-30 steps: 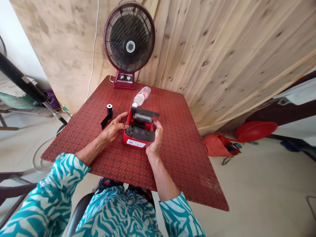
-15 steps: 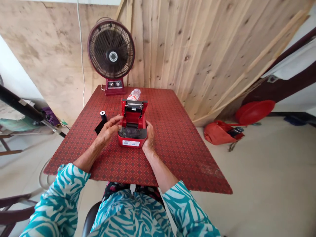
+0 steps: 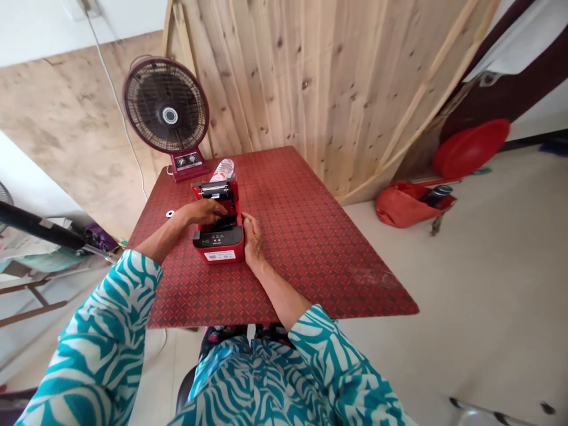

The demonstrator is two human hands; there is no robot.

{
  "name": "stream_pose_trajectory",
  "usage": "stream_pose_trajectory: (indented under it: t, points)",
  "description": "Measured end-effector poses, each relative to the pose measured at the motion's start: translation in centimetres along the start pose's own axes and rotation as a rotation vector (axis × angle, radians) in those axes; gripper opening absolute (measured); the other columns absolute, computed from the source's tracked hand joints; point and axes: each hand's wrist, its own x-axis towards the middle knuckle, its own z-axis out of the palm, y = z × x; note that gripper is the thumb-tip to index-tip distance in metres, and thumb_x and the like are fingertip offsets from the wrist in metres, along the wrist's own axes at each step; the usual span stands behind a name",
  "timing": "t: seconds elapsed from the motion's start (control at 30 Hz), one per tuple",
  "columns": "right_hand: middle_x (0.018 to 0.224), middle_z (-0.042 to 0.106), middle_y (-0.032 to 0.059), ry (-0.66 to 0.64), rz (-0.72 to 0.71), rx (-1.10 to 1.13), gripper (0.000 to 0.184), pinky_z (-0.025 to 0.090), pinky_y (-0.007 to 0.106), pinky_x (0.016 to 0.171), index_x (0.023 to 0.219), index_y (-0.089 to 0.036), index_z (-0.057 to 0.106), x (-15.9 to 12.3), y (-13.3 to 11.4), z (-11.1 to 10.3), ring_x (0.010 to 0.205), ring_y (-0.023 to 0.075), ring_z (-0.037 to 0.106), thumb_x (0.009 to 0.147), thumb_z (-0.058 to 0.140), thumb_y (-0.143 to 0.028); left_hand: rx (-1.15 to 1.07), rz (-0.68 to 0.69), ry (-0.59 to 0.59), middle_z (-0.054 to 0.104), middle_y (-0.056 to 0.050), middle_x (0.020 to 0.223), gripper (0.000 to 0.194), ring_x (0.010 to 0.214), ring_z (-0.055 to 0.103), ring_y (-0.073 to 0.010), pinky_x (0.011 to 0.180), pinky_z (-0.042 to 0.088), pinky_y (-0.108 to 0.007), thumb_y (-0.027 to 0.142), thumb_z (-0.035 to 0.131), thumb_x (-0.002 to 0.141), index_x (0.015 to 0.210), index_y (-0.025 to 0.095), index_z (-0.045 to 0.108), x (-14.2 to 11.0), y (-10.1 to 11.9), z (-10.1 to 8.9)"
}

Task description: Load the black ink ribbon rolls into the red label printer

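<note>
A red and black label printer stands on the table with its lid raised and its inside showing. My left hand reaches over the printer's left wall, its fingers somewhat apart and pointing down into the compartment. The fingertips are partly hidden there, and I see nothing held in them. Around the printer's right side my right hand is closed, gripping the casing. The white end of a small black roll shows just beyond my left forearm, which hides most of it.
Behind the printer a clear plastic bottle lies on the patterned red table. A dark red fan stands at the back left corner, against a wooden wall. On the floor to the right are an orange-red bag and a red basin.
My left hand has moved from the printer's left side into its open compartment. The right hand stays on the printer's right side. The whole view has turned and shifted.
</note>
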Motion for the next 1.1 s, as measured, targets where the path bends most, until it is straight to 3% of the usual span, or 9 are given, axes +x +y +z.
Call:
stream_pose_trajectory:
  t: [0.1, 0.17, 0.37, 0.53, 0.67, 0.77, 0.9, 1.0, 1.1]
  points:
    - [0.120, 0.066, 0.0064, 0.002, -0.002, 0.003, 0.040, 0.041, 0.040, 0.110, 0.110, -0.025, 0.067, 0.0, -0.4, 0.0, 0.117, 0.0208, 0.057, 0.089, 0.045, -0.051, 0.042, -0.056, -0.145, 0.077, -0.001, 0.112, 0.051, 0.099, 0.070, -0.0147, 0.080, 0.049, -0.017, 0.002, 0.049, 0.072, 0.112, 0.022, 0.074, 0.1, 0.3, -0.2]
    - [0.118, 0.066, 0.0056, 0.000, -0.006, 0.007, 0.038, 0.042, 0.040, 0.109, 0.109, -0.025, 0.068, 0.0, -0.5, 0.0, 0.116, 0.0204, 0.057, 0.088, 0.047, -0.049, 0.080, -0.099, -0.149, 0.077, -0.002, 0.111, 0.048, 0.099, 0.070, -0.0172, 0.080, 0.049, -0.020, 0.004, 0.052, 0.071, 0.109, 0.023, 0.074, 0.1, 0.6, 0.0]
    - [0.113, 0.068, 0.0044, 0.006, -0.006, 0.027, 0.036, 0.044, 0.040, 0.107, 0.106, -0.026, 0.069, 0.2, -0.6, 0.0, 0.113, 0.0200, 0.058, 0.087, 0.048, -0.048, 0.007, -0.154, 0.121, 0.076, -0.006, 0.098, 0.029, 0.095, 0.070, -0.0282, 0.084, 0.050, -0.033, 0.013, 0.064, 0.069, 0.093, 0.026, 0.076, -0.6, 1.4, 0.8]
    - [0.114, 0.068, 0.0039, 0.009, -0.007, 0.037, 0.035, 0.044, 0.040, 0.107, 0.106, -0.026, 0.069, 0.2, -0.5, 0.0, 0.113, 0.0195, 0.058, 0.087, 0.049, -0.047, 0.097, -0.119, 0.245, 0.069, -0.010, 0.114, 0.030, 0.103, 0.066, -0.0305, 0.089, 0.051, -0.038, 0.017, 0.064, 0.078, 0.107, 0.024, 0.070, -2.5, 2.6, 1.1]
    - [0.114, 0.068, 0.0043, -0.002, -0.015, 0.036, 0.035, 0.043, 0.041, 0.108, 0.108, -0.026, 0.069, 0.2, -0.2, -0.2, 0.114, 0.0201, 0.059, 0.087, 0.049, -0.045, 0.094, -0.008, 0.383, 0.065, -0.010, 0.113, 0.038, 0.108, 0.063, -0.0287, 0.091, 0.051, -0.038, 0.019, 0.064, 0.082, 0.119, 0.025, 0.066, -5.3, 3.0, 0.3]
    - [0.114, 0.068, 0.0041, 0.000, -0.014, 0.039, 0.035, 0.043, 0.042, 0.108, 0.108, -0.026, 0.069, 0.2, 0.1, -0.4, 0.113, 0.0209, 0.060, 0.086, 0.051, -0.045, 0.066, 0.034, 0.604, 0.065, -0.008, 0.108, 0.038, 0.100, 0.064, -0.0243, 0.089, 0.052, -0.037, 0.027, 0.064, 0.084, 0.122, 0.023, 0.064, -8.3, 1.5, -1.2]
    - [0.112, 0.069, 0.0035, 0.015, -0.006, 0.049, 0.033, 0.042, 0.044, 0.107, 0.108, -0.026, 0.070, 0.2, 0.7, -0.5, 0.111, 0.0216, 0.060, 0.086, 0.054, -0.046, -0.136, -0.173, 0.915, 0.068, -0.003, 0.098, 0.036, 0.085, 0.066, -0.0180, 0.086, 0.054, -0.035, 0.026, 0.070, 0.076, 0.111, 0.020, 0.062, -10.8, -2.5, -2.1]
    - [0.110, 0.069, 0.0028, 0.014, -0.002, 0.069, 0.034, 0.044, 0.044, 0.104, 0.108, -0.027, 0.069, 0.2, 1.2, -0.5, 0.111, 0.0220, 0.059, 0.086, 0.055, -0.048, -0.312, -0.303, 0.955, 0.070, -0.003, 0.095, 0.040, 0.083, 0.066, -0.0175, 0.082, 0.055, -0.033, 0.023, 0.071, 0.071, 0.108, 0.019, 0.059, -10.4, -5.8, -1.1]
    - [0.110, 0.070, 0.0032, 0.014, -0.006, 0.072, 0.035, 0.046, 0.044, 0.102, 0.109, -0.026, 0.069, 0.3, 1.4, -0.6, 0.112, 0.0226, 0.058, 0.086, 0.054, -0.049, -0.332, -0.305, 0.873, 0.071, -0.005, 0.105, 0.050, 0.090, 0.067, -0.0188, 0.085, 0.054, -0.033, 0.019, 0.064, 0.071, 0.120, 0.019, 0.057, -8.6, -8.1, 0.7]
